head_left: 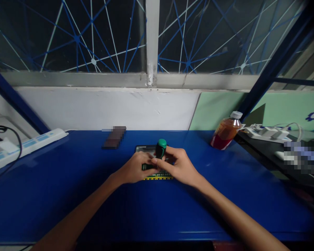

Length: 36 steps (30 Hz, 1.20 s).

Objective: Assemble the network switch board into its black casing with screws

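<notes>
Head view: the right hand [182, 168] pinches a green-topped handle [161, 147]; beside it, I can't tell what the left hand [135, 168] holds.

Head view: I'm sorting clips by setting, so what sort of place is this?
Probably an indoor work area: a blue tabletop below a window, a white power strip and an upright green-topped tool.
</notes>
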Each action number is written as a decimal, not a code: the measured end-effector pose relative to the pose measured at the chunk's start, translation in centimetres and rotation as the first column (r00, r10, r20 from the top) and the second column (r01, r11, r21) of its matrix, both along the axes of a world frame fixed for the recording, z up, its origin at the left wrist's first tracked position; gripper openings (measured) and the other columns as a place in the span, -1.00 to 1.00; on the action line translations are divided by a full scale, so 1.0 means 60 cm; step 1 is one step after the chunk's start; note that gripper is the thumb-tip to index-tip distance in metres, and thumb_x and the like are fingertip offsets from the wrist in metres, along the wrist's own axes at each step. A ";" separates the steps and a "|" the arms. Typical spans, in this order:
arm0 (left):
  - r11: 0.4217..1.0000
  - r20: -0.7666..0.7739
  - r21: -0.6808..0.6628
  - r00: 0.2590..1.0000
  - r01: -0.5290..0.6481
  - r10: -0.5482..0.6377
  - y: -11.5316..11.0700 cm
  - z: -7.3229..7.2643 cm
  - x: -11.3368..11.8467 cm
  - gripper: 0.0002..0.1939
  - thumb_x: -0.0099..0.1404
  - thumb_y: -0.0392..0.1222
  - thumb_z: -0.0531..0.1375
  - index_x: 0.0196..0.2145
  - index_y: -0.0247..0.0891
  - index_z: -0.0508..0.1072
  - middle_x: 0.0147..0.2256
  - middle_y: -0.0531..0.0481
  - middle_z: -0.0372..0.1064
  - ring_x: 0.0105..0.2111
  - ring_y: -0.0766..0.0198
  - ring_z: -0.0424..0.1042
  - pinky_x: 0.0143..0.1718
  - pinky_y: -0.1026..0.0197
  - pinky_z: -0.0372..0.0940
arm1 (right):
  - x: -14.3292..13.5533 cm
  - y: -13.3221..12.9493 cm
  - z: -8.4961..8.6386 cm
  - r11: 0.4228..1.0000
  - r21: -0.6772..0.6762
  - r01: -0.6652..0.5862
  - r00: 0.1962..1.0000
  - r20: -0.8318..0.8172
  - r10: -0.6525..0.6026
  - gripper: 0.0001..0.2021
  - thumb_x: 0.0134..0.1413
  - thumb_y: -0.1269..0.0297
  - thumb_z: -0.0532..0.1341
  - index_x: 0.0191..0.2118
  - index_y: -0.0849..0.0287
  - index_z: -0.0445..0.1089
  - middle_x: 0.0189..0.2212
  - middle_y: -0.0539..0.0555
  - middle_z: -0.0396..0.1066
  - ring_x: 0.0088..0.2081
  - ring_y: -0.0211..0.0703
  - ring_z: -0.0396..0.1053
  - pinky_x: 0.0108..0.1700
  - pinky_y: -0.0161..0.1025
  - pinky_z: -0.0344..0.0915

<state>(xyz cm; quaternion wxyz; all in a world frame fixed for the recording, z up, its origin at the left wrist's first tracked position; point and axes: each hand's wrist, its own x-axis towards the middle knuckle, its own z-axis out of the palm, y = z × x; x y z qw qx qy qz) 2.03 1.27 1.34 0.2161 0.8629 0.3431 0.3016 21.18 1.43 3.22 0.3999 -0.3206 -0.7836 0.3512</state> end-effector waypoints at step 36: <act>0.992 0.112 -0.045 0.986 -0.119 0.123 0.010 -0.016 0.010 -0.90 0.22 -0.18 0.27 -0.39 -0.24 0.56 -0.38 -0.01 0.51 -0.33 0.24 0.44 -0.24 0.18 0.31 | 0.021 0.012 0.020 0.994 -0.089 0.069 0.946 -0.310 -0.094 -0.79 0.12 0.13 0.24 -0.31 0.20 0.39 -0.58 0.00 0.42 -0.53 -0.21 0.42 -0.46 -0.23 0.32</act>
